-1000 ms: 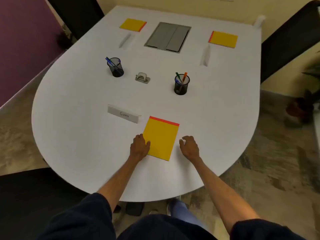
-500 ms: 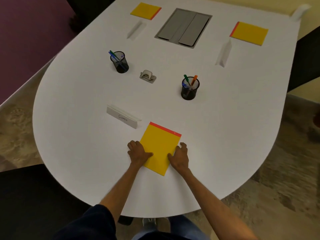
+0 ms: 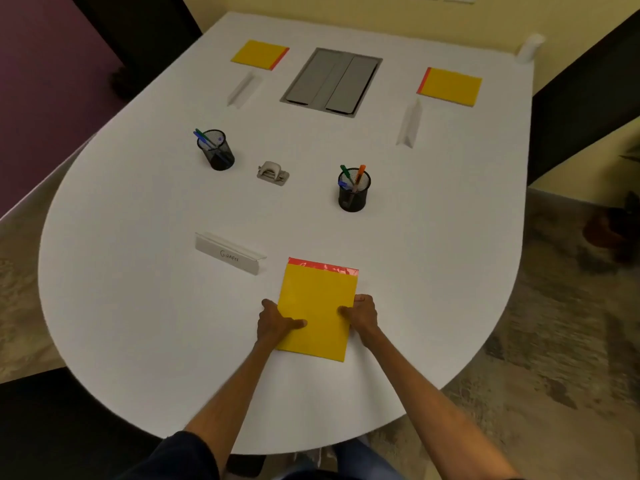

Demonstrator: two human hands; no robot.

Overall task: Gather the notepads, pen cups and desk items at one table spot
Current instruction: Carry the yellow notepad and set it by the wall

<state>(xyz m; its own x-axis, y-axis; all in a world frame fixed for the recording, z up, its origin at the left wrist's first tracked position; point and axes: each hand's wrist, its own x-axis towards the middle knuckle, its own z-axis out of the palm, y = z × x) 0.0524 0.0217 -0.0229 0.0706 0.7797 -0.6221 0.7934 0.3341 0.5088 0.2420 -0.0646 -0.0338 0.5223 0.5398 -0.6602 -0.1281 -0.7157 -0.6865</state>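
A yellow notepad with a red top strip (image 3: 318, 306) lies near the front edge of the white table (image 3: 433, 271). My left hand (image 3: 277, 322) grips its left edge, thumb on top. My right hand (image 3: 362, 315) grips its right edge the same way. Two more yellow notepads lie far off, one at the back left (image 3: 259, 54) and one at the back right (image 3: 450, 86). A black mesh pen cup (image 3: 216, 150) stands mid-left and another pen cup (image 3: 354, 190) mid-right. A grey hole punch (image 3: 273, 173) sits between them.
A name card reading "Giraffe" (image 3: 230, 252) stands left of the near notepad. Two more white name cards stand at the back left (image 3: 242, 88) and back right (image 3: 410, 123). A grey cable hatch (image 3: 332, 81) is set into the table. Dark chairs surround it.
My right hand has moved in from beside the notepad and closed on its right edge. Both hands now hold the pad, which has turned squarer to me.
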